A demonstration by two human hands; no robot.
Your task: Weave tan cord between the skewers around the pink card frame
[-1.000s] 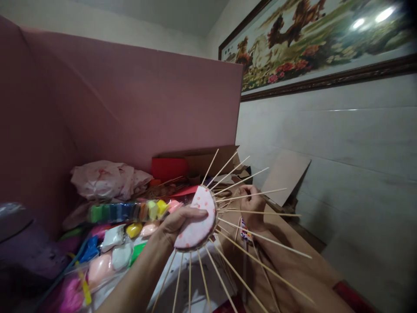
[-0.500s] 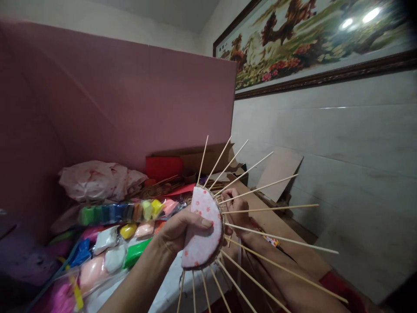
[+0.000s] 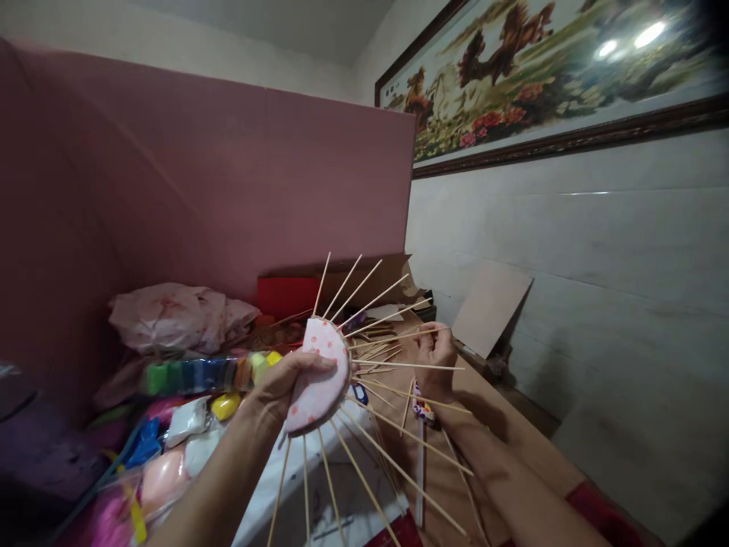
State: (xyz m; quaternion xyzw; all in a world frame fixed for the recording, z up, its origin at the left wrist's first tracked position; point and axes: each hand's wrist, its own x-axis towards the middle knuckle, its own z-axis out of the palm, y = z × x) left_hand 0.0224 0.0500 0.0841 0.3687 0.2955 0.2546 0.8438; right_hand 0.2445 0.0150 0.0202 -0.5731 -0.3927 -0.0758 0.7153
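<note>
Left hand (image 3: 281, 382): my fingers grip the spotted half-disc (image 3: 320, 389) by its face, likely keeping the wooden sticks (image 3: 356, 291) free.
Right hand (image 3: 436, 358): fingers curled; holding anything, I can't tell.

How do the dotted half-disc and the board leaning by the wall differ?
Outline: the dotted half-disc has a rounded edge, while the board has straight edges.
Surface: the half-disc is pale with reddish dots; the board looks plain.
Attachments: thin sticks fan out from the half-disc; none show on the board.
Support: the left hand holds the half-disc, while the board leans by the wall.
Both look flat.
</note>
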